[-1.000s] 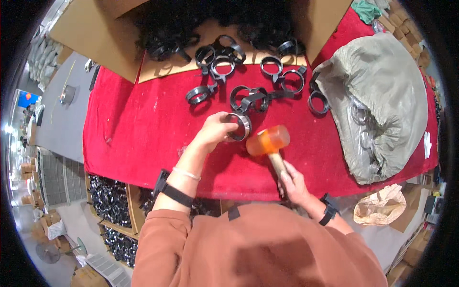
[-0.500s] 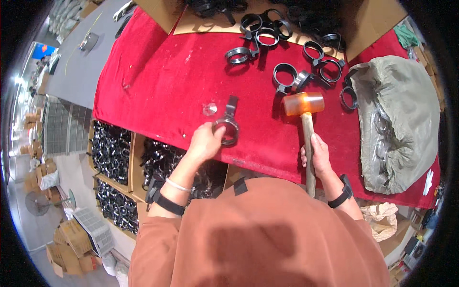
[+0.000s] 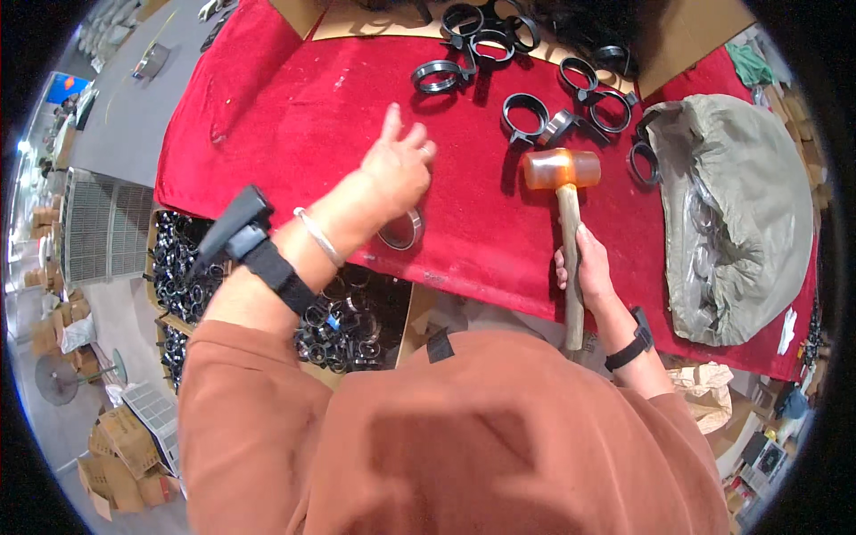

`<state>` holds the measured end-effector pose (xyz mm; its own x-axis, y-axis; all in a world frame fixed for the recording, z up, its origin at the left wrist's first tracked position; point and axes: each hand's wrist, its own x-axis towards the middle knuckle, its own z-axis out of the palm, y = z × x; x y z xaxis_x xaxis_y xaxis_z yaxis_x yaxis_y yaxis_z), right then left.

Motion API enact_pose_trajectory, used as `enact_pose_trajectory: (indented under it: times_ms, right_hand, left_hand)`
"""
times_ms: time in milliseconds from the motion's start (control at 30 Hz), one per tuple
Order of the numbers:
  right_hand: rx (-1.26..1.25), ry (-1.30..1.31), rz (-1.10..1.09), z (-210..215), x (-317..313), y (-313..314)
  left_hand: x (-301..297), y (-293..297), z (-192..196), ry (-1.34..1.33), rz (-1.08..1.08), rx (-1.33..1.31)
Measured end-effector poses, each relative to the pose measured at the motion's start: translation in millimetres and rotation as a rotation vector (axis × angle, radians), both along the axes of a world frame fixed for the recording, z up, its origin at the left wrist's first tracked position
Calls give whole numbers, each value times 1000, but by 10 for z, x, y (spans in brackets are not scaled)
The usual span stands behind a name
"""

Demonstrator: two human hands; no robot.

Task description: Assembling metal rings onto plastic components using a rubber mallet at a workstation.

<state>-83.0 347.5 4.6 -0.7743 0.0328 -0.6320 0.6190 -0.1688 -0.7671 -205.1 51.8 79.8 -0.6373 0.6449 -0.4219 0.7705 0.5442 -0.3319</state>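
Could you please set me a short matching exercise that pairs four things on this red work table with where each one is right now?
Things:
1. orange-headed wooden-handled mallet
2. shiny metal ring
3. grey-green cloth sack
4. black round clamp rings

Places:
A. lying at the table's right end
B. scattered along the far side of the table
C. held by the handle in the right hand
D. near the table's front edge, under the raised left hand

Pairs: 1-C, 2-D, 3-A, 4-B
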Motion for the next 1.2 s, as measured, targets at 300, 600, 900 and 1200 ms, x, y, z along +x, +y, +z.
enact_pose_trajectory:
  times_ms: [300, 600, 900, 1200]
  right_hand:
    - [256, 132, -10, 35, 282, -161]
    - [427, 252, 294, 164, 627, -520]
    - [501, 540, 312, 603, 998, -956]
    - [707, 565, 567, 349, 1266, -1094]
  left_hand:
    - [762, -611, -20, -435, 514, 621]
    - [1899, -481, -1174, -790, 1304, 1603]
    - [1816, -394, -1264, -574, 1513, 1760]
    - [1864, -300, -1398, -428, 1353, 1670]
